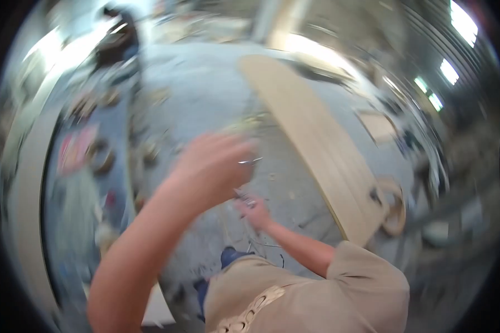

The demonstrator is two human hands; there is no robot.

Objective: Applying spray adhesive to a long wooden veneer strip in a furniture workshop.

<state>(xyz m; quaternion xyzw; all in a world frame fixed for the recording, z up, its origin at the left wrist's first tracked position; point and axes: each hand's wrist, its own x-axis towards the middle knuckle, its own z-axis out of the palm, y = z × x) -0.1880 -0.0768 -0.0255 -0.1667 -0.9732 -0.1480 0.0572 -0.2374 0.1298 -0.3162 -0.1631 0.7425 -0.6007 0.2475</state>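
Head view shows the right grip (256, 213) pinching a small metallic tool (243, 197), lower than the left grip (219, 164); from blur, I cannot tell if this one pinches the thin metal piece (251, 161). Rightward lies a long board (311, 139); leftward, a worktop (116, 172) carries a brown ring (109, 162).

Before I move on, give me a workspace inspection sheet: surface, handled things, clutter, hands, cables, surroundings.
Surface: grey floor with small scraps; grey-blue bench at left.
Handled things: thin metal piece at the left hand; small metal object in the right hand; kinds unclear.
Clutter: long wooden panel, far end rounded; bent-wood hoop by its near end; brown ring-shaped roll and pink sheet on the bench.
Hands: left blurred, grip unclear; right closed on its object.
Cables: thin dark strand near the shoes, kind unclear.
Surroundings: bright windows, upper right.
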